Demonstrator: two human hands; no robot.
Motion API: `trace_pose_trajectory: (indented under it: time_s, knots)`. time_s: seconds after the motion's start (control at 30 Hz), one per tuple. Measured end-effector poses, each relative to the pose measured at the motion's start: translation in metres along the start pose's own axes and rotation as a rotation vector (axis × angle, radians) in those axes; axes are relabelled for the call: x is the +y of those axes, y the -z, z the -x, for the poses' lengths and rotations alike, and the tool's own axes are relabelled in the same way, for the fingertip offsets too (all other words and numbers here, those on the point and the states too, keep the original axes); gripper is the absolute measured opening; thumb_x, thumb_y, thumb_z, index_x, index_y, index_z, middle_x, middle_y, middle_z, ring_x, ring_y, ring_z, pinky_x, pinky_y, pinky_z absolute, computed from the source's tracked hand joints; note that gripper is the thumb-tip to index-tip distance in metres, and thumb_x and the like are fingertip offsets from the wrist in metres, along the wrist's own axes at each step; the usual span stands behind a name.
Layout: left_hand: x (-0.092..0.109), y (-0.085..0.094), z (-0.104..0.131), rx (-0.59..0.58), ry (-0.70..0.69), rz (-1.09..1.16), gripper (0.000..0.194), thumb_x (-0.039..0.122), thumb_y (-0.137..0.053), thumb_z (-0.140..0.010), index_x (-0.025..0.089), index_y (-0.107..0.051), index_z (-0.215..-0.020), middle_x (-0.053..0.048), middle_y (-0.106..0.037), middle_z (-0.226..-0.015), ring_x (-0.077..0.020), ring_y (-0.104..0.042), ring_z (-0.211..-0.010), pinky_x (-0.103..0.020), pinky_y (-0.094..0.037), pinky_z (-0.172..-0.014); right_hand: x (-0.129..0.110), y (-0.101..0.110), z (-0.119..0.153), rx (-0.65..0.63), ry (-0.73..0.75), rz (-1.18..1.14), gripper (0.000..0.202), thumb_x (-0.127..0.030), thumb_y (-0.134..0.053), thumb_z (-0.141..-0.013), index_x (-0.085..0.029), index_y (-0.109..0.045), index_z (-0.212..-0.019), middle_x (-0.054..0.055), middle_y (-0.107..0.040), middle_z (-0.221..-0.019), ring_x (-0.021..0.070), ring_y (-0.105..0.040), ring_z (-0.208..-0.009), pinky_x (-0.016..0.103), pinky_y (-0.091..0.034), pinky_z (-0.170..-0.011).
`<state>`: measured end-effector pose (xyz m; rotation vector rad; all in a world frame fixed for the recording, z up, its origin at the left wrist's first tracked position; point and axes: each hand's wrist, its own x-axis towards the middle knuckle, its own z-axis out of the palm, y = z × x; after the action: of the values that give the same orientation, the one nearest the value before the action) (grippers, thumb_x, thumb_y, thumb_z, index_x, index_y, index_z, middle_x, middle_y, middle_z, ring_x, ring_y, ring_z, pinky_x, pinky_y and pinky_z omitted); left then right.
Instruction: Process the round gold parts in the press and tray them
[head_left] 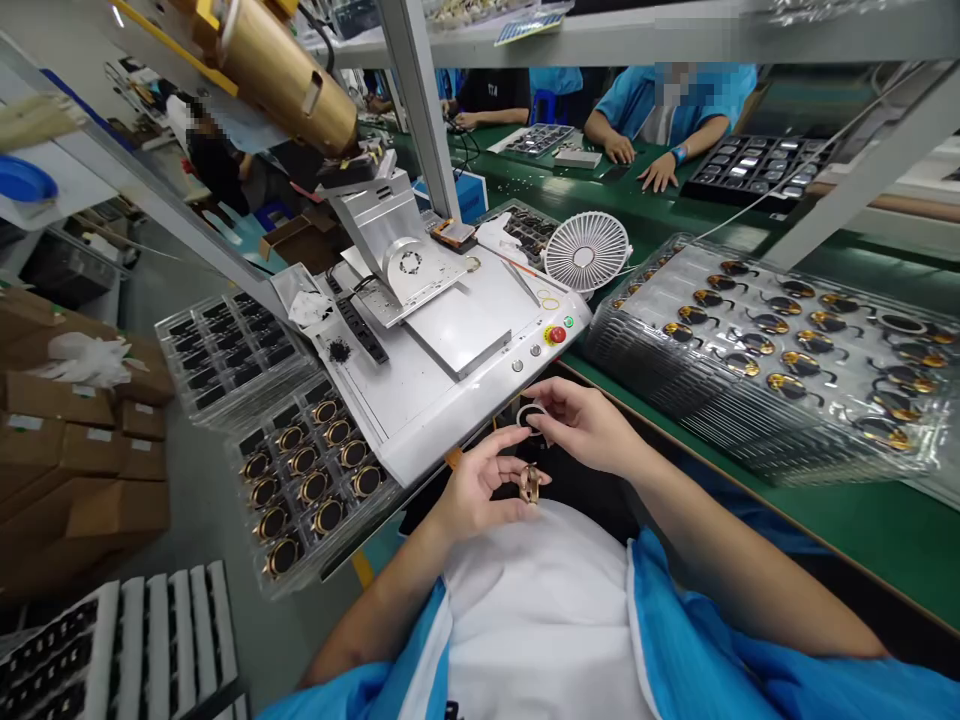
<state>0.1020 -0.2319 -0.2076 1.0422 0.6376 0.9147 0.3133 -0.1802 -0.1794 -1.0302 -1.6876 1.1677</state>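
My left hand [480, 485] is closed on a gold-rimmed watch case [532, 484], held edge-on between thumb and fingers just above my lap. In my right hand [589, 425] a thin pale ring [523, 410] is pinched between thumb and fingers, and a dark disc-like area shows inside it. The tip of my left index finger reaches close to the ring; I cannot tell whether it touches. Beside my left arm, a clear tray [251, 515] holds rows of gold-rimmed black watch cases [313, 487].
A white machine [450, 400] with a red stop button [556, 335] stands ahead. On its top sits a small round fan [586, 250]. Stacked clear trays [750, 420] of round parts with tails are on the right. A metal post [424, 110] rises ahead. Across the green bench sits a co-worker [675, 120].
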Motion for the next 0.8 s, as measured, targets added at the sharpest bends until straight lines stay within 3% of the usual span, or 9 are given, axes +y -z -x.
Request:
trace_pose_trajectory:
  time_s: [0.13, 0.23, 0.3, 0.4, 0.5, 0.67, 0.73, 0.8]
  knots:
    - [-0.018, -0.011, 0.006, 0.094, -0.085, 0.023, 0.090, 0.025, -0.099, -0.064, 0.026, -0.060, -0.145, -0.020, -0.061, -0.144, -0.0339, -0.077, -0.106, -0.041, -0.061, -0.085, 0.015, -0.021, 0.002, 0.162, -0.091, -0.108, 0.027, -0.043, -0.074, -0.090, -0.017, -0.074, -0.095, 0.007, -0.074, -0.082, 0.0183, -0.068, -0.068, 0.029, -0.058, -0.057]
    - [-0.026, -0.014, 0.006, 0.062, -0.100, 0.032, 0.090, 0.025, -0.098, -0.065, 0.030, -0.059, -0.145, -0.019, -0.043, -0.162, -0.0325, -0.077, -0.106, -0.043, -0.062, -0.087, 0.017, -0.028, 0.004, 0.296, -0.027, -0.071, 0.027, -0.042, -0.077, -0.088, -0.018, -0.079, -0.099, 0.007, -0.074, -0.084, 0.0184, -0.068, -0.068, 0.030, -0.058, -0.058]
    - [-0.027, -0.012, 0.006, 0.043, -0.096, 0.040, 0.091, 0.027, -0.098, -0.065, 0.030, -0.057, -0.146, -0.019, -0.047, -0.159, -0.0326, -0.077, -0.108, -0.042, -0.062, -0.087, 0.015, -0.025, 0.006, 0.348, 0.064, -0.013, 0.021, -0.037, -0.078, -0.089, -0.019, -0.082, -0.101, 0.007, -0.073, -0.086, 0.0184, -0.068, -0.072, 0.030, -0.057, -0.060]
    - [-0.024, -0.006, 0.004, 0.045, -0.085, 0.061, 0.099, 0.032, -0.099, -0.065, 0.026, -0.050, -0.150, -0.016, -0.071, -0.127, -0.0326, -0.077, -0.107, -0.039, -0.061, -0.085, 0.009, -0.015, 0.009, 0.255, 0.163, 0.037, 0.015, -0.032, -0.076, -0.092, -0.022, -0.083, -0.100, 0.007, -0.074, -0.089, 0.0179, -0.070, -0.073, 0.030, -0.057, -0.060]
    - [-0.021, -0.001, 0.003, 0.010, -0.058, 0.063, 0.103, 0.035, -0.099, -0.064, 0.022, -0.048, -0.152, -0.014, -0.077, -0.107, -0.0336, -0.077, -0.107, -0.038, -0.061, -0.084, 0.009, -0.008, 0.011, 0.170, 0.150, 0.102, 0.022, -0.035, -0.076, -0.091, -0.022, -0.081, -0.108, 0.007, -0.075, -0.088, 0.0186, -0.070, -0.072, 0.031, -0.059, -0.062]
    - [-0.026, -0.007, 0.007, 0.037, -0.091, 0.089, 0.100, 0.036, -0.099, -0.064, 0.023, -0.051, -0.151, -0.014, -0.076, -0.109, -0.0331, -0.077, -0.105, -0.038, -0.061, -0.083, 0.015, -0.013, 0.009, 0.184, 0.022, 0.060, 0.025, -0.040, -0.075, -0.091, -0.019, -0.080, -0.104, 0.008, -0.076, -0.086, 0.0209, -0.072, -0.071, 0.033, -0.062, -0.062]
    - [-0.028, -0.008, 0.009, 0.045, -0.078, 0.102, 0.104, 0.036, -0.100, -0.062, 0.024, -0.049, -0.153, -0.014, -0.076, -0.110, -0.0328, -0.077, -0.104, -0.038, -0.061, -0.082, 0.014, -0.017, 0.008, 0.212, 0.067, 0.070, 0.020, -0.038, -0.075, -0.092, -0.020, -0.081, -0.100, 0.008, -0.076, -0.087, 0.0205, -0.072, -0.070, 0.033, -0.061, -0.060]
    - [-0.028, -0.006, 0.011, 0.067, -0.072, 0.119, 0.105, 0.037, -0.101, -0.060, 0.026, -0.050, -0.151, -0.016, -0.072, -0.124, -0.0317, -0.078, -0.102, -0.035, -0.062, -0.078, 0.012, -0.019, 0.007, 0.239, 0.153, 0.110, 0.015, -0.035, -0.075, -0.092, -0.021, -0.082, -0.094, 0.008, -0.077, -0.088, 0.0201, -0.072, -0.071, 0.032, -0.061, -0.060]
